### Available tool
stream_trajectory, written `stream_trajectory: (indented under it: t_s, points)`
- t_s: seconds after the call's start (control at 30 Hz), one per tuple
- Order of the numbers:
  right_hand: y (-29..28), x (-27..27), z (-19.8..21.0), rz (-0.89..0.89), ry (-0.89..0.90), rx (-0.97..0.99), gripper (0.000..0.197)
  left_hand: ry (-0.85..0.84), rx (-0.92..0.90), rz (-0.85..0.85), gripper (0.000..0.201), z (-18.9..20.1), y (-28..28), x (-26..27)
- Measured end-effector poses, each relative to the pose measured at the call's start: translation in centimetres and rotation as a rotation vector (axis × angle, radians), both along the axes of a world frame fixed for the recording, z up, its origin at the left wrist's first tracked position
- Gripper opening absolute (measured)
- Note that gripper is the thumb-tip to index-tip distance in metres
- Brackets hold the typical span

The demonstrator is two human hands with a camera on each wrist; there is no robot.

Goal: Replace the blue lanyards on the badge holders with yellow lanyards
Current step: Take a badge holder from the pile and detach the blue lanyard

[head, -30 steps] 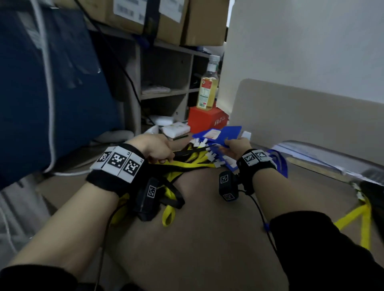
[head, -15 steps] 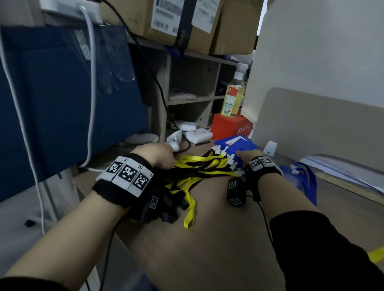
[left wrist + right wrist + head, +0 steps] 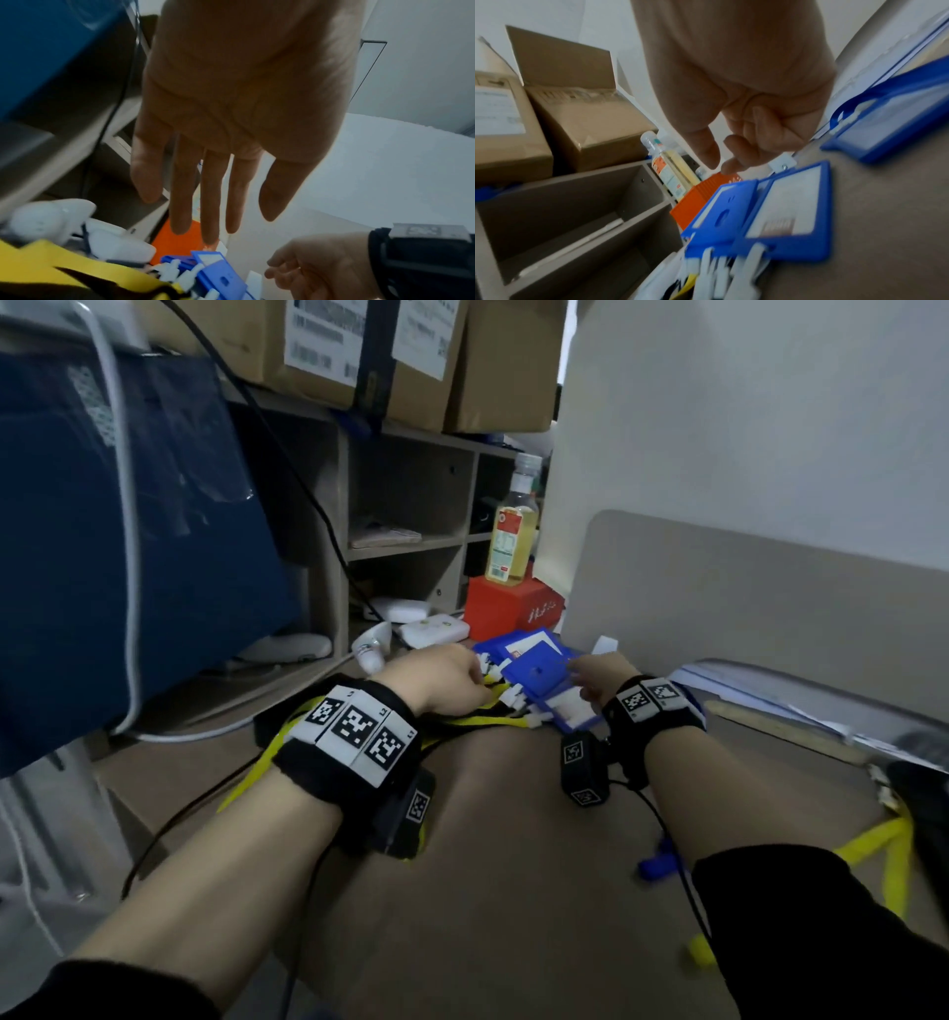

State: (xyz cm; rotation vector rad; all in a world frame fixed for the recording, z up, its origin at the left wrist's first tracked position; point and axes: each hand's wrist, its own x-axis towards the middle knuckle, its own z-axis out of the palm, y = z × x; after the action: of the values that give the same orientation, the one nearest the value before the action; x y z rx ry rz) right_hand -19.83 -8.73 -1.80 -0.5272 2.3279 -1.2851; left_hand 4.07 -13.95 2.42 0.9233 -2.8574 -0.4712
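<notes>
Two hands work at the pile of blue badge holders (image 3: 536,677), the landmark for these notes. Left hand (image 3: 241,113): fingers straight and spread in its wrist view, hovering above the pile's left edge, holding nothing. Right hand (image 3: 752,130): fingers loosely curled, thumb and forefinger close together but with nothing visible between them, poised just over the pile's far right corner.

Pile lies flat on the worktop (image 3: 513,891), holders overlapping, white clips (image 3: 734,266) bunched on its near side. Yellow lanyards (image 3: 477,721) trail from those clips toward the left wrist and off the worktop's left edge; these holders appear already converted. One more holder with a blue lanyard (image 3: 854,105) attached sits to the right of the pile, well apart, apparently still to do.

Behind the pile: red box (image 3: 513,608) with a bottle (image 3: 511,541) on top, shelf unit beyond.

Judgement: step in hand looks like squaring up or sorting the finished pile. To do it well, press the stack lightly with the flat left hand while the right aligns corners; keep straps laid one way so clips do not snag. Then reach right for the blue-strapped holder.
</notes>
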Motion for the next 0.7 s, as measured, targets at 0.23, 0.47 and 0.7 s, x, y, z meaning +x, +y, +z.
stream_trajectory:
  t_s: [0.23, 0.47, 0.7]
  points:
    - [8.7, -2.4, 1.2, -0.017, 0.104, 0.035, 0.029, -0.031, 0.001, -0.24, 0.028, -0.6, 4.3, -6.3]
    - [12.1, -2.2, -0.1, 0.417, 0.206, 0.652, 0.054, -0.148, 0.097, -0.373, 0.032, -1.6, 7.2, -10.8]
    - [13.2, -1.3, 0.8, 0.515, 0.209, 0.882, 0.05, -0.188, 0.13, -0.389, 0.034, -2.6, 8.1, -13.2]
